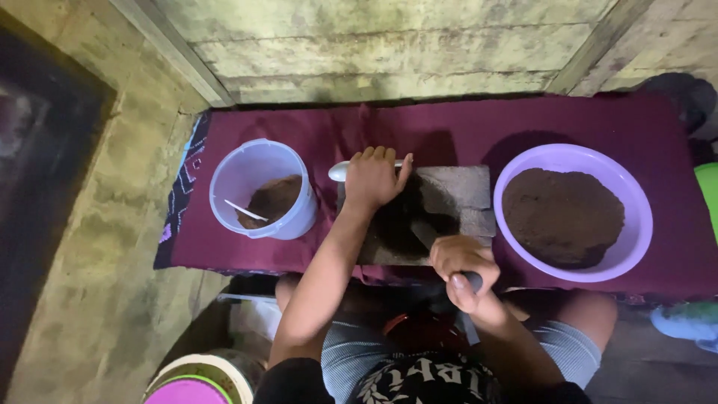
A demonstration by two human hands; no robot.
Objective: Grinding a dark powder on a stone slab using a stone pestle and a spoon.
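A grey stone slab (pixel 460 187) lies on a maroon cloth (pixel 449 123), with a dark brown paste spread over its middle. My left hand (pixel 374 178) presses down on the slab's far left part, next to a pale rounded handle (pixel 338 171) that pokes out beside it. My right hand (pixel 464 269) is closed around a dark cylindrical roller at the slab's near edge. To the left stands a translucent bucket (pixel 258 187) holding brown powder and a small white spoon. On the right sits a lilac bowl (pixel 572 155) filled with brown powder.
A rough wooden wall (pixel 389 45) rises behind the cloth. A green object (pixel 707 191) shows at the right edge. Round tubs with pink and cream rims (pixel 198 378) stand at lower left on the concrete floor. My knees sit under the cloth's front edge.
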